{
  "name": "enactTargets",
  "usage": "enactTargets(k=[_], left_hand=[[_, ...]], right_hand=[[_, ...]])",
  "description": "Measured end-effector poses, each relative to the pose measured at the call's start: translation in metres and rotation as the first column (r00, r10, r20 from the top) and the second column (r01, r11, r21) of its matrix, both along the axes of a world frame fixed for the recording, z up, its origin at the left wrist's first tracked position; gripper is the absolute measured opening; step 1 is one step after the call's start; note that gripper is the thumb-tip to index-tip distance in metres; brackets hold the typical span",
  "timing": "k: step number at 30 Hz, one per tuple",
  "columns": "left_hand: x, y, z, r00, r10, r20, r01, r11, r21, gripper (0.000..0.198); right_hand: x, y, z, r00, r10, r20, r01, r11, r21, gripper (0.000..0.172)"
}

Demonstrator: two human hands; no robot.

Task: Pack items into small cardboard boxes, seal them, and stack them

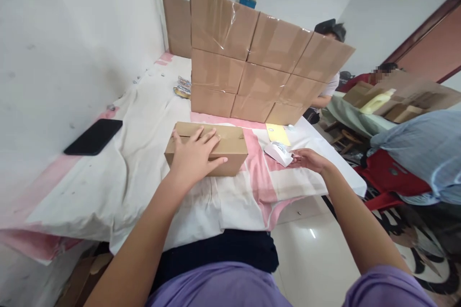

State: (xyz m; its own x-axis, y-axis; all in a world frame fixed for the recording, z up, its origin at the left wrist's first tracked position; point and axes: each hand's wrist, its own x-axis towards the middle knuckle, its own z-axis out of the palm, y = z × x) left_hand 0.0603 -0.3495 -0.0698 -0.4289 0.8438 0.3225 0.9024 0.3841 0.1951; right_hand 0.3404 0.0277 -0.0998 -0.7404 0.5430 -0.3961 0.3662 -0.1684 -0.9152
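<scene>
A small closed cardboard box [230, 151] sits on the cloth-covered table in front of me. My left hand [196, 151] lies on its top with the fingers spread, the thumb reaching over the near edge. To the right of the box is a white tape dispenser [279, 153]. My right hand [306, 159] is at the dispenser's right end, its fingers bent against it; what lies between the fingertips is too small to tell. A yellow sheet [278, 134] is just behind the dispenser.
Taped cardboard boxes [262, 62] form a wall behind. A black phone [94, 137] lies at the left, near the wall. A crumpled colourful packet [182, 87] is beside the stack. People sit at the right, near another table with cardboard and a yellow bottle [377, 102].
</scene>
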Motion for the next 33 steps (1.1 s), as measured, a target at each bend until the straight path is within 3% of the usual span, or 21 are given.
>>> enactTargets(k=[11, 17, 25, 33], left_hand=[[0.001, -0.002, -0.001, 0.999, -0.004, -0.039, 0.005, 1.0, 0.022, 0.049], [0.001, -0.002, -0.001, 0.999, -0.003, -0.041, 0.004, 1.0, 0.025, 0.049], [0.0, 0.001, -0.005, 1.0, -0.006, -0.021, 0.008, 0.998, 0.059, 0.052], [0.0, -0.001, -0.004, 1.0, -0.017, -0.008, 0.017, 0.998, 0.058, 0.05]], right_hand=[[0.014, 0.006, -0.023, 0.994, -0.033, -0.106, 0.033, 0.999, 0.005, 0.021], [0.019, 0.007, -0.031, 0.987, -0.059, -0.149, 0.052, 0.997, -0.048, 0.026], [0.02, 0.007, -0.035, 0.979, -0.104, -0.177, 0.092, 0.993, -0.073, 0.018], [0.019, 0.005, -0.039, 0.986, -0.093, -0.139, 0.09, 0.996, -0.025, 0.03]])
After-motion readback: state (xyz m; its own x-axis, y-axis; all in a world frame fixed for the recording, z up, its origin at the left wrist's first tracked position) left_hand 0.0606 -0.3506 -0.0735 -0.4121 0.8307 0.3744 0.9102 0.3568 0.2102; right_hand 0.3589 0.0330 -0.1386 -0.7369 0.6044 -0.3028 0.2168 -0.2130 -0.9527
